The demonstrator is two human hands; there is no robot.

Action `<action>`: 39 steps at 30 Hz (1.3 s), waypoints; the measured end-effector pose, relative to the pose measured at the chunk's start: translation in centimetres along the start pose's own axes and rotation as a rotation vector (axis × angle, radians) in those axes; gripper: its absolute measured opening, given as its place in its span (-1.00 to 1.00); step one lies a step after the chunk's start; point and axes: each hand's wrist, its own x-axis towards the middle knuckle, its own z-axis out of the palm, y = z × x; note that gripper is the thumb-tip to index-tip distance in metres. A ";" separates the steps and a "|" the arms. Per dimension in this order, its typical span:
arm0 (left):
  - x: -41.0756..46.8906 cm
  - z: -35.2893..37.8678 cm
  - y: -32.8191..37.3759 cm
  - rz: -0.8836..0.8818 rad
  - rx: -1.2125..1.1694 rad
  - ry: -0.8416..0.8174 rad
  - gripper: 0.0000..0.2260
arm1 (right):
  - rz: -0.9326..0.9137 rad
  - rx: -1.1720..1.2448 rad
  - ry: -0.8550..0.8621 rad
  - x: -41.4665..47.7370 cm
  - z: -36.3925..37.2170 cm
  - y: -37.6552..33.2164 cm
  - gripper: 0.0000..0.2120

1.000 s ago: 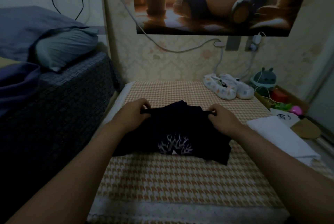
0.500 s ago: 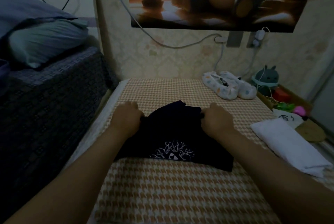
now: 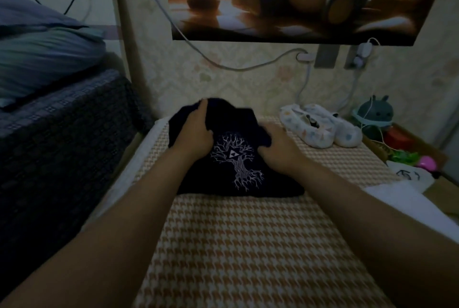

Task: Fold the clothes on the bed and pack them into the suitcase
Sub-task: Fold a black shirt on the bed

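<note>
My left grip (image 3: 196, 134) has its fingers curled round the raised far edge of the black T-shirt with a white tree print (image 3: 238, 166); my right grip (image 3: 278, 151) is closed on its right side; the shirt lies partly folded on the tan-and-white houndstooth bed cover (image 3: 248, 245).

A T-shirt (image 3: 198, 183), black or perhaps very dark navy in the dim light, carries a white branching tree print (image 3: 236, 161) with a small triangle emblem, on a bed cover (image 3: 248, 245) of tan-and-white houndstooth. Far right, slippers (image 3: 320, 129) are white with pastel spots, beside a teal toy (image 3: 375, 114); a white cloth (image 3: 409, 203) lies near right. Left, a dark blue-grey checked blanket (image 3: 62, 134) and a grey-blue pillow (image 3: 44, 59).
</note>
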 end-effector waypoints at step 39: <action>-15.7 4.2 -1.2 0.208 0.396 -0.676 -0.49 | -0.022 -0.587 -0.506 -14.5 -0.1 3.0 -0.40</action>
